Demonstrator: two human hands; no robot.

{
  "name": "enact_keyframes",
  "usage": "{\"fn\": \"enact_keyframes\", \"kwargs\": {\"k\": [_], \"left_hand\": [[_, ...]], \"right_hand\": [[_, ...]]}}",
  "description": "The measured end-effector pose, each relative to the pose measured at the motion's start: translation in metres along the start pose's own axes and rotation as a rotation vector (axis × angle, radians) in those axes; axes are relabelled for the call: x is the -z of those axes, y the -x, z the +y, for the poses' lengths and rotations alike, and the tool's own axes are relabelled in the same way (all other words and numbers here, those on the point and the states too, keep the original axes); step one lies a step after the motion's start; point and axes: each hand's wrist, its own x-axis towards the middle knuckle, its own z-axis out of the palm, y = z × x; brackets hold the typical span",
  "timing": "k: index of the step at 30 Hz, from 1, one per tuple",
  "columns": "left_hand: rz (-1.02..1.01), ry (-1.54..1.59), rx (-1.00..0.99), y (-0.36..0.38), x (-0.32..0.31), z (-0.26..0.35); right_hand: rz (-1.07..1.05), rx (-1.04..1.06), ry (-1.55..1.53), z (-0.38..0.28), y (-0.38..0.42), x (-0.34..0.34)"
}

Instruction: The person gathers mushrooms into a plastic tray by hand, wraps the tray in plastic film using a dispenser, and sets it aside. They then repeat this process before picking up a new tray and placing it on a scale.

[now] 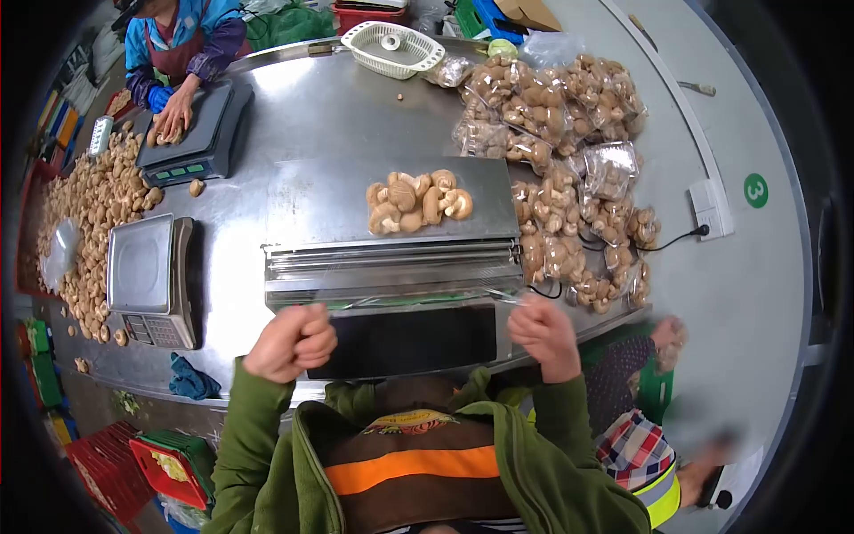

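Observation:
Both my hands are closed on the edge of a clear plastic film (400, 298), stretched between them over the wrapping machine (391, 267). My left hand (294, 342) is at the film's left corner, and my right hand (541, 331) is at its right corner. Beyond the rollers, a cluster of brown mushrooms (414, 200) lies on the machine's metal top. Below the film is a dark flat plate (409, 340), between my two hands.
Loose mushrooms (98, 209) heap at the left beside two scales (142, 267). A co-worker (182, 53) has a hand on mushrooms on the far scale. Bagged mushrooms (551, 107) pile at the right, near a white basket (391, 53). Another person (636, 445) is at lower right.

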Motion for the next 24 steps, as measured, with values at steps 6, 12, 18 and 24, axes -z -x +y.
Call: {"fn": "enact_keyframes", "kwargs": {"k": [6,12,18,24], "left_hand": [[0.136,-0.484,-0.873,-0.081,-0.046,0.096],[0.424,-1.49,-0.65,-0.231,0.037,0.093],[0.115,-1.882,-0.799,-0.191,0.035,0.078],[0.132,-1.471,-0.387,-0.171,0.02,0.081]], "right_hand": [[-0.086,0.537,-0.119,-0.09,-0.127,-0.056],[0.229,0.295,0.585,-0.036,-0.287,0.026],[0.194,0.207,0.805,-0.036,-0.255,0.02],[-0.008,-0.28,0.91,-0.068,-0.226,0.021]]}}
